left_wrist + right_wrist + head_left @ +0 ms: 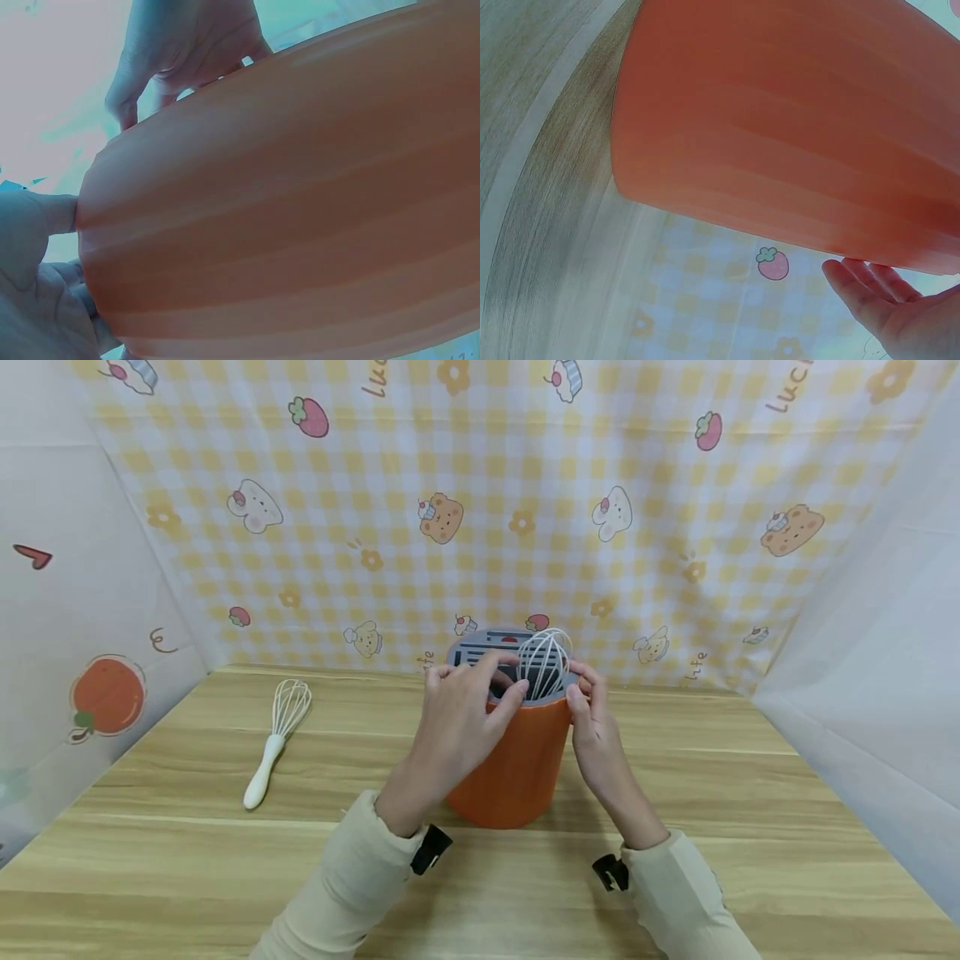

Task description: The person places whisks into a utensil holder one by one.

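An orange utensil holder [508, 768] with a grey slotted top [487, 647] stands upright on the table. In its front right opening sits a white whisk [546, 664], wire head up, its lower part hidden inside. My left hand [461, 706] is over the left front of the rim, thumb and index fingertips apart beside the whisk's wires. The right hand [596, 727] holds the rim's right side, thumb in front. Its fingers [862, 296] touch the orange wall in the right wrist view. A second white whisk [277, 739] lies on the table at left, away from both hands.
The wood-grain table [720, 802] extends around the holder. Behind it hangs a yellow checked cloth [517, 560] with cartoon prints. Pale sheets [885, 610] close off the sides. Black straps show near both cuffs.
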Demonstrator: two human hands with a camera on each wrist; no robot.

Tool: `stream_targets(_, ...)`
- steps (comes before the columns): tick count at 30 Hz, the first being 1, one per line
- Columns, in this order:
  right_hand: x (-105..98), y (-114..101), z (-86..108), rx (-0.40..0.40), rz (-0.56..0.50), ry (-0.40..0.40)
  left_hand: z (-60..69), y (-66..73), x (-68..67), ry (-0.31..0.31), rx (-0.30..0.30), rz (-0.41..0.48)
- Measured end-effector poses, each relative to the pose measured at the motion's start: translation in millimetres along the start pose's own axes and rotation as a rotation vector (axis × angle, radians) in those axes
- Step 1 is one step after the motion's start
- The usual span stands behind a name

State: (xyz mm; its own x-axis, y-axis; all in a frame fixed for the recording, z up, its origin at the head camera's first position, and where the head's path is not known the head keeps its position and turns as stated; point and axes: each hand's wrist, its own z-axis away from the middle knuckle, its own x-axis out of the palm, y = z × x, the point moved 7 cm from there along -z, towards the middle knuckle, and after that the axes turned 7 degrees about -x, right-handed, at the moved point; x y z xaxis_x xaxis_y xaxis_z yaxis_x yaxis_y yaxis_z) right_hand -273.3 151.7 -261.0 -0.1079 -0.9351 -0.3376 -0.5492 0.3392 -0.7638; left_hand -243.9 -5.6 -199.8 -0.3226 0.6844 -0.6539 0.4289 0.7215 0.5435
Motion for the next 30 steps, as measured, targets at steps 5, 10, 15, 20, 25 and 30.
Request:
stream_targets(5, 0, -1, 0.0, 0.001, -0.012, -0.002, -1.0, -1.5, -4.7, -0.05, 0.017, 0.127)
stream_targets(10, 0, 0, 0.0, 0.012, -0.019, -0.001, -3.3, -4.3, -13.6, -0.091, 0.042, 0.269)
stream_targets(15, 0, 0, -0.2, 0.01, -0.006, 0.001, -5.3, -10.2, -22.6, -0.118, 0.025, 0.352)
stream_targets(20, -1, 0, -0.9, 0.008, 0.003, -0.001, -8.7, -21.9, -35.1, -0.101, -0.029, 0.385)
stream_targets(25, -1, 0, -1.5, 0.007, 0.0, -0.002, -14.7, -44.5, -51.3, -0.055, -0.101, 0.355)
stream_targets(30, -1, -1, -1.2, 0.001, 0.0, -0.001, -21.6, -83.1, -60.0, -0.041, -0.22, 0.274)
